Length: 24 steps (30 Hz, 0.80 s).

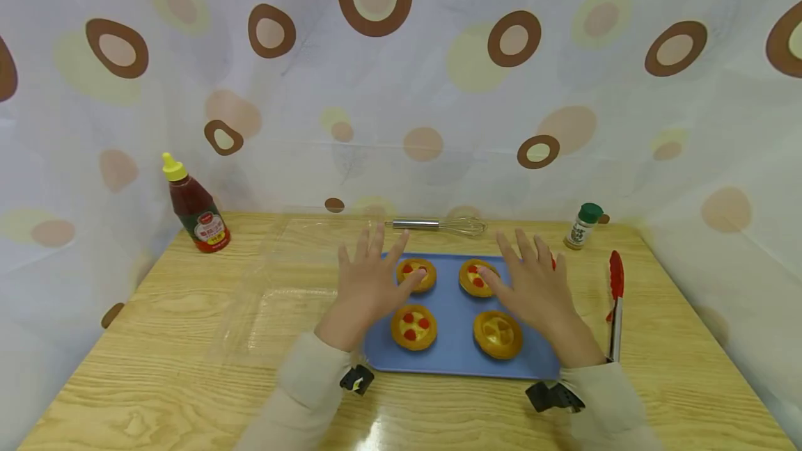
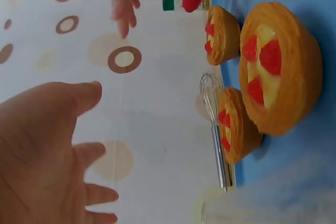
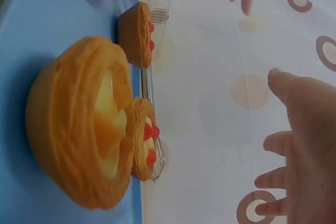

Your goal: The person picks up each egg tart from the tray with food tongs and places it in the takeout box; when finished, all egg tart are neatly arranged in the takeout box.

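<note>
Both hands are raised over a blue tray [image 1: 447, 346], fingers spread and holding nothing. My left hand [image 1: 366, 287] is above the tray's left side, beside a tart with red fruit pieces [image 1: 414, 327]. Over the right side is my right hand [image 1: 540, 292], its thumb overlapping a back tart [image 1: 478, 278] in the head view. Near that hand sits a front tart with orange-yellow pieces [image 3: 86, 124]. Another red-topped tart [image 1: 416, 275] lies at the back left. Each wrist view shows the hand's fingers [image 2: 100, 195] apart from the tarts.
A clear plastic container [image 1: 294, 326] lies open left of the tray. Behind are a whisk [image 1: 416, 224] and a green-capped seasoning bottle [image 1: 581, 227]. Red-tipped tongs [image 1: 617, 298] lie at right, and a sauce bottle [image 1: 200, 214] stands at back left before the patterned curtain [image 1: 476, 117].
</note>
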Motion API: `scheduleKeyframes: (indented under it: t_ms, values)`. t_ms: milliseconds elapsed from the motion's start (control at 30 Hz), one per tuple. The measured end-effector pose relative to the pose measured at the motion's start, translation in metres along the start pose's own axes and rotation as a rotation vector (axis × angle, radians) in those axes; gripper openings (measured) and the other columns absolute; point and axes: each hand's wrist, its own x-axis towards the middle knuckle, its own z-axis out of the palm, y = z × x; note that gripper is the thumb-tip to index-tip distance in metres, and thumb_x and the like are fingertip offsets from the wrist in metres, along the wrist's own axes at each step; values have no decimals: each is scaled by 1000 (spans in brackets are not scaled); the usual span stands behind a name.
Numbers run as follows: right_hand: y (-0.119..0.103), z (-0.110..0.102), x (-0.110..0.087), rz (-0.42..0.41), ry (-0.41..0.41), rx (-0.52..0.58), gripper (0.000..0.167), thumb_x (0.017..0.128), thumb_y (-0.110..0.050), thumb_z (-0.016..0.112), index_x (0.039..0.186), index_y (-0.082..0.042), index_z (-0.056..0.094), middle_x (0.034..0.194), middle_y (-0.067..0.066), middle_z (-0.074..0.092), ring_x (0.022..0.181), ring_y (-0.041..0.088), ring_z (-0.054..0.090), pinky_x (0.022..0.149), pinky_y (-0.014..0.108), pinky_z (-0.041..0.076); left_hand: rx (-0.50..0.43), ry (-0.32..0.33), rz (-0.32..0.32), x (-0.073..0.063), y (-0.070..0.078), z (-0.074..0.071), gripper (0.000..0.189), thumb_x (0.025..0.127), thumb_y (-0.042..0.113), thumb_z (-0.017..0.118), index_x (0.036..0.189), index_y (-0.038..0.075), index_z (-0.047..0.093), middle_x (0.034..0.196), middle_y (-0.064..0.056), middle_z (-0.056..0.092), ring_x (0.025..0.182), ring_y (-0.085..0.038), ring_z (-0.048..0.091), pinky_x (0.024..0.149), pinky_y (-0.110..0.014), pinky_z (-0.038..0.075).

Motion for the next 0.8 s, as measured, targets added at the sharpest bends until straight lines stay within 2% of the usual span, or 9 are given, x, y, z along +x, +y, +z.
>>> scheduleKeyframes:
  t_ms: [100,233,367,467,533,667,800]
  values:
    - [6,-3,-5,-32,139,-10,76,89,-51,56,147,-8,32,142,25,34,126,48,30,96,70,23,-14,90,47,-5,-9,-6,73,90,65,41,151,28,25,152,-11,27,138,-34,26,106,-60,22]
    - [22,-8,-11,-22,276,1,76,83,-45,67,141,-3,42,126,25,47,110,48,42,83,66,35,-78,212,95,-14,-29,-12,70,89,61,49,146,22,39,134,-11,50,122,-33,44,96,-55,35]
    - [41,-16,-21,54,314,24,81,81,-52,66,141,-2,42,120,28,48,103,48,43,74,61,40,-159,302,123,-26,-58,-18,60,90,52,56,138,16,50,120,-10,60,112,-33,53,88,-52,40]
    - [59,-21,-30,139,266,34,88,82,-58,62,142,1,38,116,32,44,101,48,42,62,54,42,-192,364,133,-34,-83,-22,50,90,41,60,130,10,58,107,-10,66,101,-31,59,82,-51,43]
    - [73,-23,-37,195,212,43,93,82,-61,59,142,5,34,114,34,42,98,48,41,55,48,42,-203,380,128,-40,-101,-25,45,91,35,61,127,7,61,97,-10,67,92,-29,61,76,-49,46]
    - [99,-20,-50,275,111,49,102,82,-64,58,142,12,26,111,39,38,91,49,41,48,40,39,-265,327,64,-51,-134,-28,41,93,30,60,125,4,61,86,-8,63,81,-26,59,65,-42,48]
    - [120,-13,-60,312,-17,34,114,80,-66,58,140,21,14,110,48,34,90,56,40,52,49,43,-359,232,-26,-62,-165,-26,44,95,32,56,128,3,58,91,-11,60,81,-26,54,63,-37,44]
